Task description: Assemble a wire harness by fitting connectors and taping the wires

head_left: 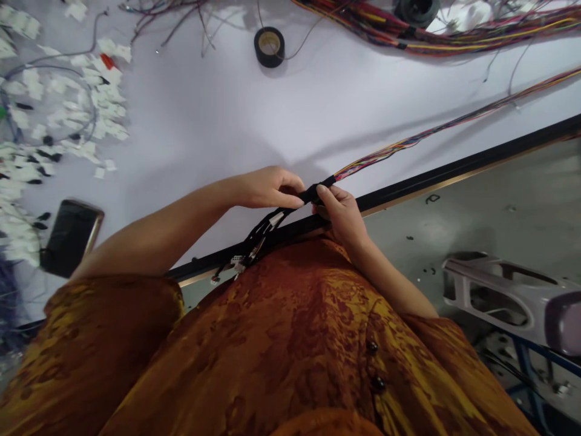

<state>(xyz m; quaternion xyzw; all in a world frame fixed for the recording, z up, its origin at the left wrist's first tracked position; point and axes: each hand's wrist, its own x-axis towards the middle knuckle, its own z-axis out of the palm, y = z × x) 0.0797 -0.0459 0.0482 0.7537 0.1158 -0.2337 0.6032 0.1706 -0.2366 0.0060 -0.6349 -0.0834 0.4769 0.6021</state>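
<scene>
Left hand: I read the left hand (pixel 267 189) as closed around the black-taped wire harness (pixel 313 194), its fingers (pixel 290 200) curled over the top of the bundle.

Right hand: the right hand (pixel 342 218) is also closed, pinching the same taped stretch from the near side, just beside the left hand.

Harness position: it sits between the fingers, just above the black table edge (pixel 431 172). Below the fingers, its white plastic connectors (pixel 236 263) dangle over that edge; to their upper right, its coloured wires (pixel 408 142) fan out across the table (pixel 195 133).

Handling: I judge it light and limp, with slippery tape and thin strands that will flex freely. The connectors look fragile. The taped stretch is the best place to take hold. The fingers hide the pinch point, so the tape's tightness is hard to judge from here.

Containers: none that I can make out.

Table, beyond the fingers: a roll of black electrical tape (pixel 269 47) and a thick multicoloured wire bundle (pixel 431 30).

Table, left of the fingers: white-tagged components (pixel 68 103) in loose heaps, and a smartphone (pixel 70 236).
</scene>
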